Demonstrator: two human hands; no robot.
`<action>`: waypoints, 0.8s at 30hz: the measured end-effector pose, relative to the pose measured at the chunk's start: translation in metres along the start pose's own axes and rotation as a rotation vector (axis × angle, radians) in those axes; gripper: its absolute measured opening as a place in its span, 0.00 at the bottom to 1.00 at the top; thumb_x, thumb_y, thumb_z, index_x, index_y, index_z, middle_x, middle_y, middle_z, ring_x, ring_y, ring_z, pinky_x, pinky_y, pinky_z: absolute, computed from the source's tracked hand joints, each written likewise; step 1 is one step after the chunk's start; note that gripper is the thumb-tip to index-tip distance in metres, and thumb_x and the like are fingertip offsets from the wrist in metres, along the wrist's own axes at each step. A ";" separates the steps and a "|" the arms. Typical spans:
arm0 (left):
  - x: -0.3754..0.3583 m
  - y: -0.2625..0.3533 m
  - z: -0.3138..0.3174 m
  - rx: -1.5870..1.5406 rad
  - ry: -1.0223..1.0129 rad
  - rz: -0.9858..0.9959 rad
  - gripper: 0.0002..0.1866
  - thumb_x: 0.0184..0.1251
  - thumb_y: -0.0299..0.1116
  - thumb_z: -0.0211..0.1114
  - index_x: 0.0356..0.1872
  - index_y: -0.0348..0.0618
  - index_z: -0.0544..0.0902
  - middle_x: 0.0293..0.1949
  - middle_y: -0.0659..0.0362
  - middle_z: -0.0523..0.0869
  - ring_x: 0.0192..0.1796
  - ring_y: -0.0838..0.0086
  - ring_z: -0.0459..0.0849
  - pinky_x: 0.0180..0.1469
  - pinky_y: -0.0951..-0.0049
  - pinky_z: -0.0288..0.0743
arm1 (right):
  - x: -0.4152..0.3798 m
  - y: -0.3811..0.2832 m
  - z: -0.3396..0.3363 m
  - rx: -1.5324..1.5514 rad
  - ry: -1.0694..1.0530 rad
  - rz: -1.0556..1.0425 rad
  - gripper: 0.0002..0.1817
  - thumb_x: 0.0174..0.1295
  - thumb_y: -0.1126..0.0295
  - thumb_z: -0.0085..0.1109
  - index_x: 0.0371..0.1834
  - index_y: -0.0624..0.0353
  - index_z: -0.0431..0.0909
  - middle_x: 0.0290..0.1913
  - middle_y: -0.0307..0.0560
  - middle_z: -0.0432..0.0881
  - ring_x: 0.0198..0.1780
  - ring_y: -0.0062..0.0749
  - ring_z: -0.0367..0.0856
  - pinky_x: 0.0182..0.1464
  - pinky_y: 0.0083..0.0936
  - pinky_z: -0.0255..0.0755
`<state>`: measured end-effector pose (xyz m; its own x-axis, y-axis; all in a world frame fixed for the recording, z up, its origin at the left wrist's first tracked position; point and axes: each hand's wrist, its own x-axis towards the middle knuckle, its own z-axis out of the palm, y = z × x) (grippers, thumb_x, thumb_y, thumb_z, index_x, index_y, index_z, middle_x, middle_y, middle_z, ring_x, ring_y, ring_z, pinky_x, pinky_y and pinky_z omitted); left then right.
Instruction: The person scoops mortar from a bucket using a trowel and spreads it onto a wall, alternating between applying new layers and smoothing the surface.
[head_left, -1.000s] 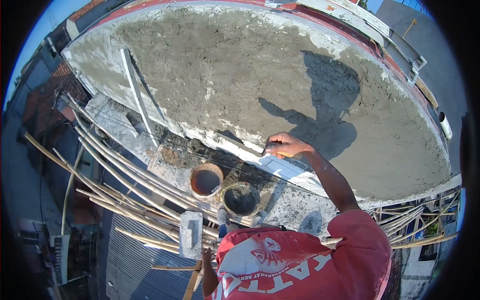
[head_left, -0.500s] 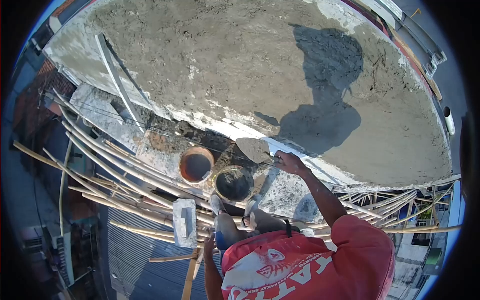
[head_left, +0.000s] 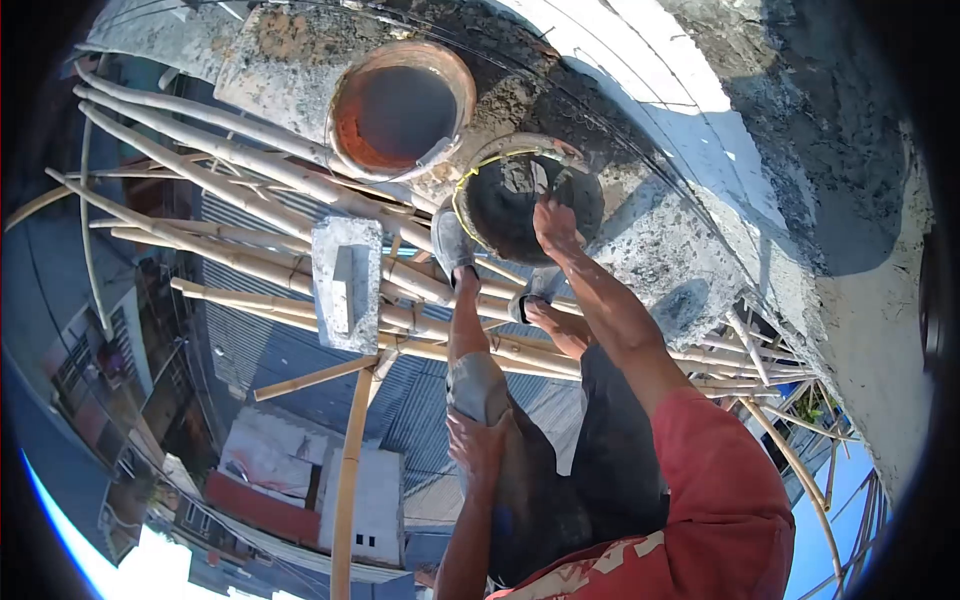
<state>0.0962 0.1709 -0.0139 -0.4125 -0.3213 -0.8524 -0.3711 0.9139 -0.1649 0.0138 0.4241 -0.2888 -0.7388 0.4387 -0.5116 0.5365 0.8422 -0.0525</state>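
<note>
My right hand (head_left: 556, 225) is closed around the handle of a trowel (head_left: 540, 180), reaching down into a bucket (head_left: 463, 196) of wet grey mortar (head_left: 495, 205). Part of the trowel's blade is hidden in the mortar and shade. My left hand (head_left: 476, 442) rests on my bent knee, holding no tool, its fingers laid over the trouser leg. Beside the mortar bucket stands a second bucket (head_left: 460, 85) with murky grey liquid. A mortar-crusted plastering float (head_left: 347, 285) lies on the bamboo poles, handle up.
My feet in grey shoes (head_left: 453, 245) stand by the buckets, at the bamboo scaffold poles (head_left: 250, 170). Gaps between the poles show roofs (head_left: 420, 400) far below. A concrete ledge (head_left: 670, 235) and a plastered wall (head_left: 870, 300) run along the right.
My right hand and the trowel have gone from beside the wall down into the mortar bucket. My view has tilted down and closer to the buckets; my left hand is now on my knee.
</note>
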 end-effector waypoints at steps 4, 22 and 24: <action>0.001 -0.011 0.001 -0.050 0.024 0.033 0.54 0.34 0.56 0.75 0.61 0.30 0.60 0.53 0.42 0.73 0.54 0.49 0.75 0.53 0.54 0.70 | -0.028 0.034 0.025 0.203 -0.124 -0.037 0.14 0.54 0.60 0.60 0.38 0.55 0.77 0.30 0.53 0.81 0.34 0.52 0.81 0.38 0.43 0.76; 0.039 0.005 -0.045 -0.174 -0.039 0.522 0.46 0.42 0.60 0.70 0.57 0.32 0.70 0.50 0.42 0.79 0.54 0.54 0.78 0.55 0.59 0.72 | -0.253 0.064 -0.463 0.348 -0.076 -0.153 0.20 0.54 0.49 0.58 0.42 0.52 0.79 0.30 0.53 0.82 0.34 0.47 0.82 0.40 0.38 0.74; 0.069 0.007 -0.052 0.063 0.015 0.584 0.42 0.48 0.59 0.66 0.55 0.32 0.72 0.47 0.40 0.80 0.53 0.54 0.79 0.55 0.59 0.72 | -0.289 0.047 -0.562 0.337 0.029 -0.270 0.21 0.54 0.47 0.58 0.42 0.52 0.79 0.29 0.53 0.81 0.34 0.47 0.82 0.39 0.37 0.74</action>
<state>0.0213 0.1422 -0.0480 -0.5456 0.2366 -0.8040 -0.0292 0.9534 0.3004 0.0235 0.5127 0.3383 -0.8795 0.2288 -0.4174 0.4218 0.7809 -0.4607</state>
